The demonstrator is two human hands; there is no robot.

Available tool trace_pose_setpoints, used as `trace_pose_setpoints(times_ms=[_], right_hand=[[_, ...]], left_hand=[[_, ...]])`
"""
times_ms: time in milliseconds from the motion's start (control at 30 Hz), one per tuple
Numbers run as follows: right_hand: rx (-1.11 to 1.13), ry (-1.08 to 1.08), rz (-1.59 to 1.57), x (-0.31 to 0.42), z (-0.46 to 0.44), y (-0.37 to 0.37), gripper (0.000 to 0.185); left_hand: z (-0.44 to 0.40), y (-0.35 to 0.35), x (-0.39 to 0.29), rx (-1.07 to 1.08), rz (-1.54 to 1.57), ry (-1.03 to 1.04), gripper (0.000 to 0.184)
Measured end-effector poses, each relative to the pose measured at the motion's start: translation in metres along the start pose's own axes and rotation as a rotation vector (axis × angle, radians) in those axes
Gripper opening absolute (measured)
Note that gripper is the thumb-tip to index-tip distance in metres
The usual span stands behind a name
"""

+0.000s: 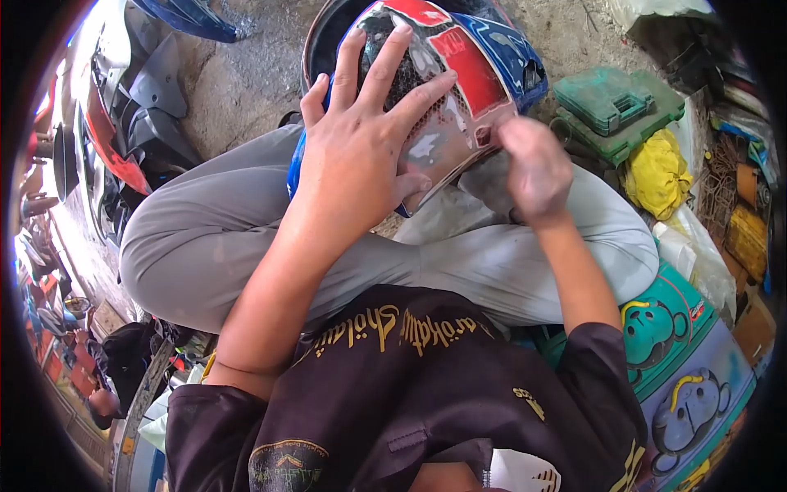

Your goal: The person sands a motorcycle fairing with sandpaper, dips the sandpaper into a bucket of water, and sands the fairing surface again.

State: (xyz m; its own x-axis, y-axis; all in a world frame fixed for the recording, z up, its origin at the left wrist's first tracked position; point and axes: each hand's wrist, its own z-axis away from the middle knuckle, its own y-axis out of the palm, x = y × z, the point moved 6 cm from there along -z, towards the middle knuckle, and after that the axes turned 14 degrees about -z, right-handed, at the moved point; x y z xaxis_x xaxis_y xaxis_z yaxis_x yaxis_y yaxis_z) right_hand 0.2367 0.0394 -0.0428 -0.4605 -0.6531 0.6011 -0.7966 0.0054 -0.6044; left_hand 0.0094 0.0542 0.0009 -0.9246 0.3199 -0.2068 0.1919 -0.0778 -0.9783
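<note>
A curved painted shell [471,74], blue and red with bare, sanded-looking patches, sits tilted in front of my crossed legs. It may be a helmet, but I cannot tell its kind for certain. My left hand [352,139] lies on top of the shell with its fingers spread, the thumb near the lower edge. At the shell's right edge, my right hand [534,168] has its fingers curled together and is smeared by motion. Whatever is between those fingers, if anything, is hidden. Behind the shell shows the rim of a black basin [316,41].
Green plastic cases [615,107] and a crumpled yellow bag [658,172] lie to the right. Nearer on that side stand boxes [689,410] with cartoon faces. Motorcycle-style panels [115,135] are piled at the left. Concrete floor [234,82] lies ahead.
</note>
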Motion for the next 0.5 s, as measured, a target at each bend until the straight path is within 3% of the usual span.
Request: trace_pose_setpoints(times_ms=[67,167,300,433,500], right_hand=[[-0.055,0.145,0.021,-0.024,0.001,-0.006,0.024],[-0.003,-0.042,0.046,0.013,-0.009,0.005,0.026],[-0.060,0.077,-0.031,-0.015,-0.005,-0.005,0.027],[0.011,-0.013,-0.084,0.042,-0.015,0.015,0.025],[-0.034,0.037,-0.046,0.026,-0.010,0.012,0.026]], left_hand=[[0.001,0.001,-0.001,0.010,-0.004,-0.002,0.108],[0.000,0.000,0.002,0.001,-0.005,-0.002,0.107],[0.000,0.000,0.000,0.000,0.005,-0.004,0.106],[0.000,0.001,-0.001,0.017,0.008,-0.013,0.106],[-0.001,0.000,-0.001,0.008,0.017,-0.006,0.106]])
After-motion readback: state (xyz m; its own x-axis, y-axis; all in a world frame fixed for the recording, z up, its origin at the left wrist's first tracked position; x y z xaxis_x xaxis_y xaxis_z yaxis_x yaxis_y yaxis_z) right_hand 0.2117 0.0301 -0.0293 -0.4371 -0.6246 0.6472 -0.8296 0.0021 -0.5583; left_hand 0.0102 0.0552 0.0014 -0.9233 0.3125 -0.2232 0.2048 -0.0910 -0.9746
